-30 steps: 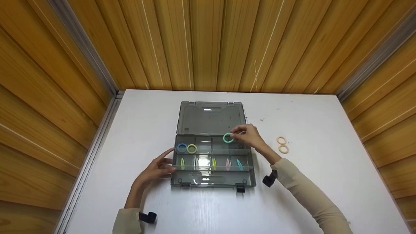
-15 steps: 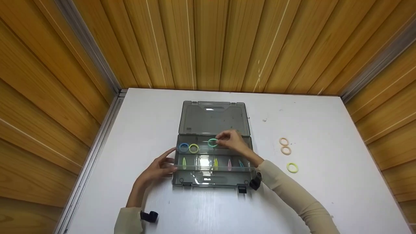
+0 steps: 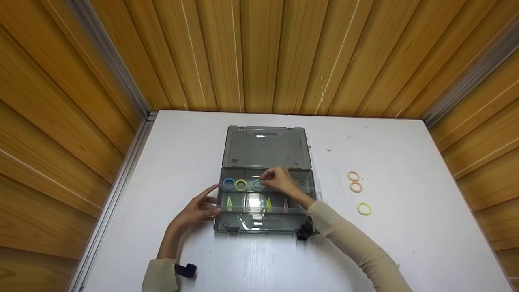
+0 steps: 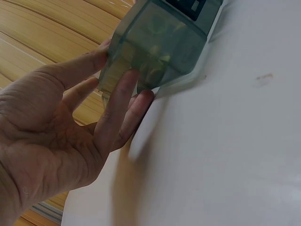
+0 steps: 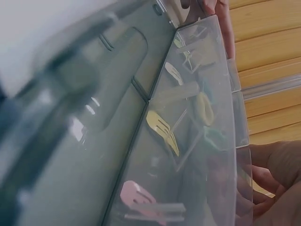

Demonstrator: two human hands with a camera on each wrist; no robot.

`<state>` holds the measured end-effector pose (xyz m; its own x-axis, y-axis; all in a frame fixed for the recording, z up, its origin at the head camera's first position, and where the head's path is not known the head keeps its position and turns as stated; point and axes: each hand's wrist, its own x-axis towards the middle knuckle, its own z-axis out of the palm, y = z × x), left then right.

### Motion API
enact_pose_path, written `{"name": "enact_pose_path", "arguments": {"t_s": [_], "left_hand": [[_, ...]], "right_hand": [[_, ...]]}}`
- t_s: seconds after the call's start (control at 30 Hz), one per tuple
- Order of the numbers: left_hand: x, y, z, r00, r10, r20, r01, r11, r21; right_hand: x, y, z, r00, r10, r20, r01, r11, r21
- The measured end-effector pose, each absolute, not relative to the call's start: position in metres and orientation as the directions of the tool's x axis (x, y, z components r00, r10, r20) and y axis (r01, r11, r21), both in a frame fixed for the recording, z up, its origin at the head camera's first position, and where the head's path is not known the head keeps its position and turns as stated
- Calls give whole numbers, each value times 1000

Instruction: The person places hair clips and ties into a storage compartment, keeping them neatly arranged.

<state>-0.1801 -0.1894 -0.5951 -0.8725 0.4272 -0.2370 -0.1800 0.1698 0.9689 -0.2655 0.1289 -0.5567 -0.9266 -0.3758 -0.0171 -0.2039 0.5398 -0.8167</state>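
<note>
A smoky clear divided organizer box [image 3: 263, 222] lies open, its lid [image 3: 265, 148] laid back. My left hand [image 3: 196, 211] steadies its left side, fingers straight, as the left wrist view shows on the box's corner [image 4: 150, 52]. My right hand [image 3: 279, 181] hovers over the back row, fingertips at the upper right edge of a green hair tie [image 3: 257, 186]. In the right wrist view that green hair tie [image 5: 215, 138] sits below the fingers, apparently released. Left of it lie a yellow hair tie [image 3: 241, 180] and a blue hair tie [image 3: 228, 179].
The middle row holds several hair clips, among them a yellow clip [image 5: 162, 129] and a pink clip [image 5: 138, 195]. Right of the box on the white table [image 3: 405, 162] lie two peach hair ties [image 3: 356, 187] and a yellow-green hair tie [image 3: 363, 209].
My right hand has carried the green hair tie left and lowered it into the back row beside the yellow one. My left hand has stayed at the box's side.
</note>
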Motion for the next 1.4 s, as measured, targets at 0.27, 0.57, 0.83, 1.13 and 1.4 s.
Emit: {"name": "enact_pose_path", "arguments": {"t_s": [0.27, 0.57, 0.83, 1.13, 1.4], "left_hand": [[-179, -188, -597, -877, 415, -240, -181, 177, 967], [-182, -187, -595, -880, 385, -277, -225, 175, 958], [-181, -187, -596, -878, 394, -271, -221, 168, 961], [-179, -189, -596, -880, 404, -251, -194, 178, 965], [-179, -187, -595, -879, 400, -258, -200, 180, 963]], "right_hand": [[-269, 124, -561, -912, -411, -14, -240, 560, -793], [-267, 130, -556, -911, -406, -71, -177, 540, -823], [-265, 147, -547, -924, -372, -88, -125, 512, -850], [-261, 204, -527, -958, -287, -8, -149, 520, -841], [-252, 275, -517, -985, -175, -4, -89, 516, -852]]}}
